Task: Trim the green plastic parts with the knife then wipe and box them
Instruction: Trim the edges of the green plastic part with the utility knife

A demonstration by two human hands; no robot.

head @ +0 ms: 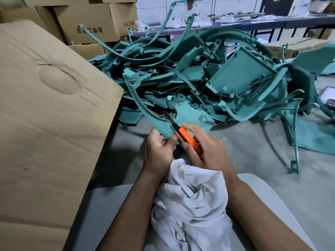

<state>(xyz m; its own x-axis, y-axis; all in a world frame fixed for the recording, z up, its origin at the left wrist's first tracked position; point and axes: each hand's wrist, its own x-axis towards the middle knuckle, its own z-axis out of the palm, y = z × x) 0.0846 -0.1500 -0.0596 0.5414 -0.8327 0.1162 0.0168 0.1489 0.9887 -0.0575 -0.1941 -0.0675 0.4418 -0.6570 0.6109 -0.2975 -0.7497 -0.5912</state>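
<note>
- Nearest us, a crumpled white cloth (190, 201) lies bunched in the lap between the two forearms. We judge it soft and limp, ready for the wiping step.
- The left hand (159, 147) grips the near end of a curved green part (143, 107). Its fingers are curled round the edge, the thumb pressed on the face just beside the blade.
- The right hand (204, 147) holds the orange knife (188, 140). Its fingers are wrapped round the handle, with the dark blade extended up to the part's inner edge.
- We judge this part light and thin. It looks stiff across its broad end but springy along its long, narrow arm, which rises unsupported toward the pile.
- In our judgement the hold belongs close to the cut, on the broad end, as now. A grip further out would let the arm flex under the blade.
- The moulded surface looks smooth, so we expect some slip. The thumb sits near the blade's path, which we note as a risk.
- To the left stands a large cardboard box (47, 113). Only its flap and side show; we cannot see any contents.
- Beyond the hands, a heap of green parts (208, 73) lies tangled on the grey surface (253, 151). We expect lifting one to drag its neighbours.
- Far off, stacked cartons (87, 24) stand behind the heap.
</note>
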